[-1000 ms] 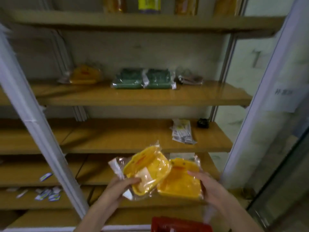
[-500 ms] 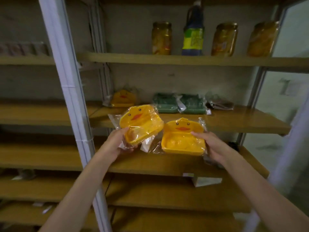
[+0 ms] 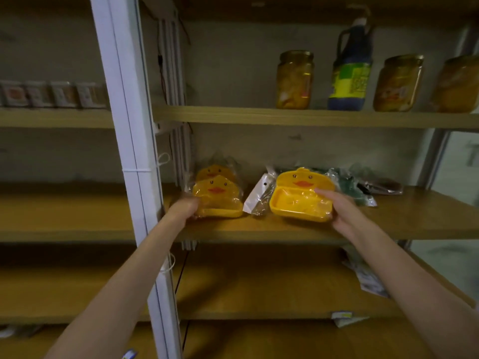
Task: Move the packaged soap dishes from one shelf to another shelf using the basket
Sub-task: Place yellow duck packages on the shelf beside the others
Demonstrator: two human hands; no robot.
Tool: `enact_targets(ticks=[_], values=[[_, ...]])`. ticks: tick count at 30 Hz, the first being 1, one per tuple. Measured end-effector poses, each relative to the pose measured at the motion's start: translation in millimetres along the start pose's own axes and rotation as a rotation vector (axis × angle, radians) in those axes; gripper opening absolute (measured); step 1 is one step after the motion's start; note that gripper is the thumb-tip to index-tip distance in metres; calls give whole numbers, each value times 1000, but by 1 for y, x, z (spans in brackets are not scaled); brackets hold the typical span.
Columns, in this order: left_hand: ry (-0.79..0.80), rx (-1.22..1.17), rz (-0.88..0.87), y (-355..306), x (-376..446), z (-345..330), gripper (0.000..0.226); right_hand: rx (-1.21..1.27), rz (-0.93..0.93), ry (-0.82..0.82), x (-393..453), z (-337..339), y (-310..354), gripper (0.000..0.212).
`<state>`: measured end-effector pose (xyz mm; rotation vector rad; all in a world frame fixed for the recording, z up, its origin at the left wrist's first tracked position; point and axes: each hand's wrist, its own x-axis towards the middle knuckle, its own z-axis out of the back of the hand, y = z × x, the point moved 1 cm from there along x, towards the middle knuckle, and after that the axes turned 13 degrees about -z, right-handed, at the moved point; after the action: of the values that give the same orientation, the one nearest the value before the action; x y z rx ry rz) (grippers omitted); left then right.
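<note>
My left hand (image 3: 184, 207) grips a yellow duck-faced soap dish in clear wrap (image 3: 219, 199) and holds it on the wooden shelf (image 3: 414, 216), right in front of another yellow duck dish (image 3: 212, 171) standing at the back. My right hand (image 3: 337, 211) holds a second wrapped yellow duck dish (image 3: 302, 194) just above the shelf, thumb across its front. Behind it lie green packaged soap dishes (image 3: 347, 185), partly hidden. The basket is out of view.
A white upright post (image 3: 129, 151) stands just left of my left arm. The shelf above carries glass jars (image 3: 294, 79) and a blue bottle (image 3: 350, 71). A dark packet (image 3: 383, 186) lies at the shelf's right. Paper packets (image 3: 368, 275) lie on the lower shelf.
Both hands have risen from the basket level up to the middle shelf. The left dish now sits on the shelf by the back one; the right dish hovers close to the board.
</note>
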<state>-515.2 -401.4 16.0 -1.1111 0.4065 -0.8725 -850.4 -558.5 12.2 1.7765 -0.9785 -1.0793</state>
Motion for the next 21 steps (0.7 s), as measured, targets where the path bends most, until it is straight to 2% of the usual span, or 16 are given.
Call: enact_targets(ticks=[2, 4, 7, 10, 12, 14, 16, 18, 21], values=[[-29, 240, -47, 1, 15, 0, 39, -33, 9, -5, 9, -5, 5, 76], [-96, 488, -124, -1, 20, -2, 59, -61, 25, -14, 19, -9, 10, 62], [-226, 801, -439, -6, 19, -10, 72, -71, 64, -80, 39, -16, 21, 55], [-97, 849, -672, -18, 29, -19, 70, -90, 112, -157, 61, -24, 36, 47], [49, 857, -678, -26, 43, -25, 67, -162, 148, -194, 75, -32, 47, 36], [147, 830, -620, -32, 57, -29, 75, -263, 202, -227, 88, -42, 56, 27], [189, 749, -536, -31, 70, -32, 91, -396, 236, -238, 101, -50, 63, 25], [169, 645, -452, -26, 82, -32, 100, -499, 237, -249, 114, -58, 69, 31], [143, 605, -371, -16, 106, -35, 75, -581, 243, -338, 123, -70, 85, 38]])
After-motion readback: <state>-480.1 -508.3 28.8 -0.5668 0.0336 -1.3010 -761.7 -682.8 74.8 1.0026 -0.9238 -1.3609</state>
